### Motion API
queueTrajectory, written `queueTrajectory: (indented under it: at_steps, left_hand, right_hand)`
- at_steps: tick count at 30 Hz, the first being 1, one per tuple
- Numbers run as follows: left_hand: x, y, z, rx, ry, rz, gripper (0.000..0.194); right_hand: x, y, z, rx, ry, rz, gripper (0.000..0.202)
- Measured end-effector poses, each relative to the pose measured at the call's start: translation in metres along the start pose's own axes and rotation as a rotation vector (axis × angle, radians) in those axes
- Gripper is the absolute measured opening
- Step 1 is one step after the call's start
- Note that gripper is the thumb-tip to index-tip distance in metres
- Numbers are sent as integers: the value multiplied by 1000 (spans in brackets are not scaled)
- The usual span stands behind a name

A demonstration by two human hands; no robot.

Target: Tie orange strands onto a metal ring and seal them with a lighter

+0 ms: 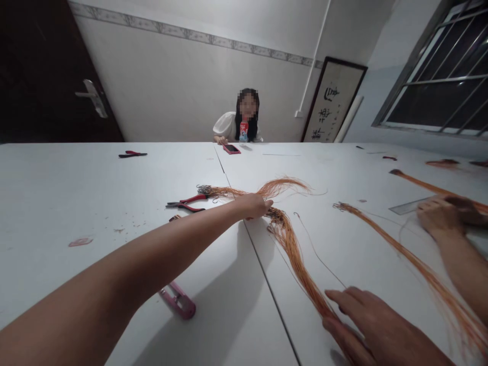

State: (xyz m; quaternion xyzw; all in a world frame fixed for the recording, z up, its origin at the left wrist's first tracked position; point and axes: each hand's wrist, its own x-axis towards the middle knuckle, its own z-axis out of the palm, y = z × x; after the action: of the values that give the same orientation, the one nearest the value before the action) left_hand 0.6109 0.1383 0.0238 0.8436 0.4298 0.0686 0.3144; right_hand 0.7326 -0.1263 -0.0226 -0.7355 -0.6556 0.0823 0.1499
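My left hand (254, 206) reaches across the white table (213, 325), its fingers closed at the hooked upper end of a long bundle of orange strands (295, 254). What its fingertips hold is too small to make out. Lower right, my right hand (377, 325) lies with fingers apart, touching the lower part of that bundle. A single hooked strand (316, 251) lies between the bundle and a second long orange bundle (396, 246). Behind my left hand is another bundle (224, 191) with dark hooks at its left end. Red-handled pliers (186, 204) lie open beside it.
Pink snips (179, 301) lie beneath my left forearm. A co-worker's hands (442, 216) are at the right by a ruler (409, 206). Across the table sits a person (229, 126) with a phone (231, 149) and bottle (244, 130). More pliers (132, 154) lie far left.
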Motion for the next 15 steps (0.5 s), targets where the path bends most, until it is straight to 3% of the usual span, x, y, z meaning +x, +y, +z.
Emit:
queueTrajectory:
  at_steps: [5,9,15]
  left_hand:
    - [-26,-3,4,-41,22,192,32]
    - [-50,-2,12,-124,20,289,24]
    - [-64,1,17,-246,-23,324,20]
  right_hand:
    - [56,-32,-20,305,154,-48,18]
    - [95,-54,-24,536,263,-55,17]
    - [108,-61,-20,538,289,-61,21]
